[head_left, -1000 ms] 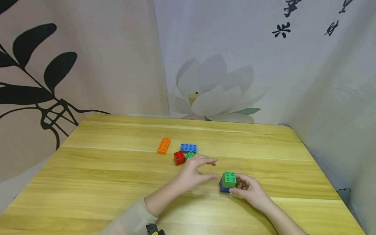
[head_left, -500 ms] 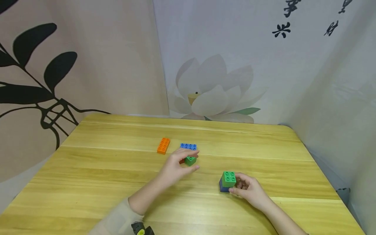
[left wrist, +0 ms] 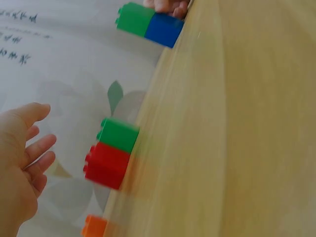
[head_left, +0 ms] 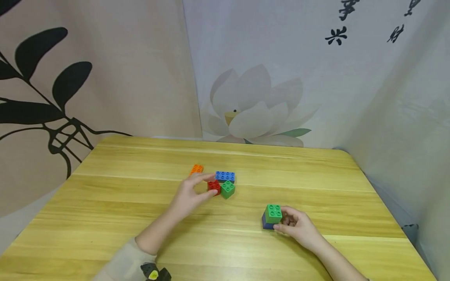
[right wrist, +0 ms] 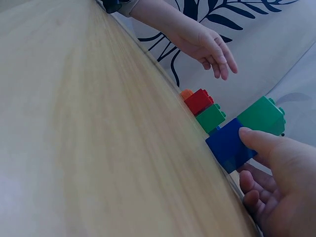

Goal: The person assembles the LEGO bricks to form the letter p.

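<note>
Leftmost over the bench (head_left: 105,203), the left hand (head_left: 187,198) hovers with thumb and fingers wide, holding nothing. The orange block (head_left: 197,168) lies at its 12 o'clock, near end hidden behind that hand. The red block (head_left: 213,187) sits at the left hand's 2 o'clock, below the thumb-to-finger gap; its top looks square, so no long axis shows, and the left hand is clearly nearer. The blue block (head_left: 225,176), long axis 9 to 3, lies at red's 1 o'clock, barely showing in the right wrist view. The green block (head_left: 227,189) is just beside red at 3; contact is unclear. At red's 4 o'clock, the right hand (head_left: 300,230) grips the two-block stack (head_left: 272,217), some fingertips hidden.
</note>
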Action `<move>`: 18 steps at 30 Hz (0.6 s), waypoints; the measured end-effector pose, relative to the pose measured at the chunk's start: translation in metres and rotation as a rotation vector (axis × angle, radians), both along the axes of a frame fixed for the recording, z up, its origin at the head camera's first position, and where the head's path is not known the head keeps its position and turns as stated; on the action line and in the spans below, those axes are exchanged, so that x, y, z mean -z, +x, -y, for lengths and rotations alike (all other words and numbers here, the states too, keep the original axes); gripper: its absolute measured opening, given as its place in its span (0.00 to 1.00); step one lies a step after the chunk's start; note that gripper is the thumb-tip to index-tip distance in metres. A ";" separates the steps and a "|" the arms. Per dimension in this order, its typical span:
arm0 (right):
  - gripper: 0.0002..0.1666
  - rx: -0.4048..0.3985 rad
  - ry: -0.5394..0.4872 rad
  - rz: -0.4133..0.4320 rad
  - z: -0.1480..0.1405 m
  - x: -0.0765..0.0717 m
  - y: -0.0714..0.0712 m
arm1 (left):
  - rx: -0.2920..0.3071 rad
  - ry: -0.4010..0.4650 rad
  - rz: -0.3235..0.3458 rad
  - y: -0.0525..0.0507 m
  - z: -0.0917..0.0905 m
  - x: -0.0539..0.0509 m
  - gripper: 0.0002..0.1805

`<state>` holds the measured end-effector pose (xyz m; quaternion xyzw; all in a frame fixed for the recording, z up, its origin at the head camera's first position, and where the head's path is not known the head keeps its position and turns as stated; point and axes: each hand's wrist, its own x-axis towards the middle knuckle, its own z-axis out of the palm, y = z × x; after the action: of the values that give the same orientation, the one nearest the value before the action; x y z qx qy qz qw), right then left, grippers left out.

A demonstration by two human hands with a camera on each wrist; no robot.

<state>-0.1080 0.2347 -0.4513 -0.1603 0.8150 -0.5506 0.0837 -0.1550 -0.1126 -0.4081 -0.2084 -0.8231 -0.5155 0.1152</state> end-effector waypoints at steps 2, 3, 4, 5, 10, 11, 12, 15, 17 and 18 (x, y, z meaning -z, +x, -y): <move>0.28 -0.001 0.001 -0.005 0.000 0.000 0.000 | -0.017 0.012 -0.016 -0.003 0.006 0.001 0.25; 0.28 0.000 0.002 -0.007 -0.001 0.000 0.000 | -0.022 0.022 -0.020 -0.005 0.009 0.002 0.25; 0.28 -0.001 0.004 -0.010 -0.001 0.000 0.000 | -0.029 0.030 -0.019 -0.006 0.011 0.003 0.25; 0.28 -0.002 0.005 -0.010 -0.001 0.001 0.000 | -0.040 0.031 -0.017 -0.008 0.013 0.004 0.25; 0.29 0.000 0.010 0.006 -0.001 0.000 0.000 | -0.090 0.016 0.019 -0.017 0.023 0.010 0.25; 0.29 0.002 0.009 0.009 0.000 -0.001 0.000 | -0.103 0.008 0.027 -0.018 0.025 0.012 0.25; 0.29 0.003 0.009 0.010 0.000 -0.001 0.000 | -0.115 0.002 0.033 -0.019 0.026 0.013 0.26; 0.29 0.009 -0.004 -0.001 0.000 -0.003 0.001 | -0.145 -0.015 0.052 -0.022 0.030 0.016 0.26; 0.29 0.008 -0.024 -0.024 0.000 -0.003 0.001 | -0.157 -0.018 0.061 -0.024 0.032 0.018 0.26; 0.28 0.006 -0.036 -0.037 0.000 -0.003 0.002 | -0.162 -0.017 0.065 -0.026 0.033 0.020 0.26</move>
<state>-0.1063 0.2347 -0.4479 -0.1692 0.8069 -0.5624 0.0640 -0.1806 -0.1459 -0.4277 -0.1254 -0.8449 -0.5040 0.1279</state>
